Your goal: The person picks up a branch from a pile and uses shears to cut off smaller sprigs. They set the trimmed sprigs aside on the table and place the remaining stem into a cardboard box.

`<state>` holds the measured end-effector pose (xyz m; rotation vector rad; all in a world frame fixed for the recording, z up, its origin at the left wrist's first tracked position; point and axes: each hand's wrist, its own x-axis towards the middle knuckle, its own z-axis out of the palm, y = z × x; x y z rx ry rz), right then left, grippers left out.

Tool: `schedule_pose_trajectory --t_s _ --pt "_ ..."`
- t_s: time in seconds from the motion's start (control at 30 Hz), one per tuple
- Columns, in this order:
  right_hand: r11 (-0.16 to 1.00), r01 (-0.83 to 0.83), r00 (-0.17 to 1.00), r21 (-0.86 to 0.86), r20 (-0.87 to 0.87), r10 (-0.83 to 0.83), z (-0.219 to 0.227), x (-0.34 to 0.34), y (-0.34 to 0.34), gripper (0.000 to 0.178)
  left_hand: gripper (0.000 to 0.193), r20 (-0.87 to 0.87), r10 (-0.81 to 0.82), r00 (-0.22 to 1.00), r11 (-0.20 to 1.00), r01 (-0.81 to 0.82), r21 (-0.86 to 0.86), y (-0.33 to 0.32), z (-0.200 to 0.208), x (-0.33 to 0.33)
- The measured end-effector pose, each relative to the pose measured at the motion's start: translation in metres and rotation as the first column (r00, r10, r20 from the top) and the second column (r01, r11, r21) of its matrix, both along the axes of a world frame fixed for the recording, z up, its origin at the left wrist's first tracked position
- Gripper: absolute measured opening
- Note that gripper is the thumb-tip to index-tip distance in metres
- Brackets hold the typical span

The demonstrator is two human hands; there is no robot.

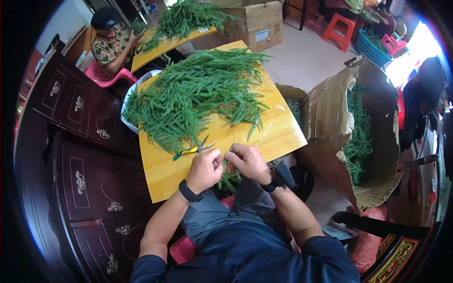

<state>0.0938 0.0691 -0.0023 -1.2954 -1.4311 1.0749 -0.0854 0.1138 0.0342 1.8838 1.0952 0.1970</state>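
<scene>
Both hands pinch a small bunch of green needle-leaf sprigs [230, 178] at the yellow wooden desk's [273, 137] 6 o'clock edge: left hand [204, 170], right hand [248, 162]. I'd keep stems aligned, grip snug.

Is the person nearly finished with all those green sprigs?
Not nearly. Both hands, left hand and right hand, are shut on one small bunch at the board's near edge. Pliers lie beside them. A big pile of sprigs covers the board, and the torn box holds more. No finished pieces are clearly visible.
</scene>
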Motion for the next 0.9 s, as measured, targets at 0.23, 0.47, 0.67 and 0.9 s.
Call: schedule_pose_trajectory --t_s 0.23,0.47,0.67,0.9 --pt "0.976 0.067 0.93 -0.208 -0.341 -0.137 -0.01 0.0 0.009 0.028 0.011 -0.072 -0.08 0.994 0.448 0.1 0.888 0.01 0.002 0.025" --pt "0.954 0.184 0.612 -0.235 -0.732 -0.298 -0.01 0.041 0.005 0.018 0.019 0.213 -0.095 0.972 0.983 0.058 0.173 0.067 0.035 0.063" --pt "0.784 0.569 0.252 -0.249 -0.854 -0.454 -0.015 0.069 0.013 0.005 0.033 0.088 -0.155 0.984 0.811 0.076 0.58 0.099 0.004 0.116" --pt "0.728 0.629 0.104 -0.273 -0.898 -0.427 -0.02 0.073 0.014 0.012 0.046 -0.514 -0.126 0.848 0.565 0.487 0.666 0.091 -0.024 0.124"
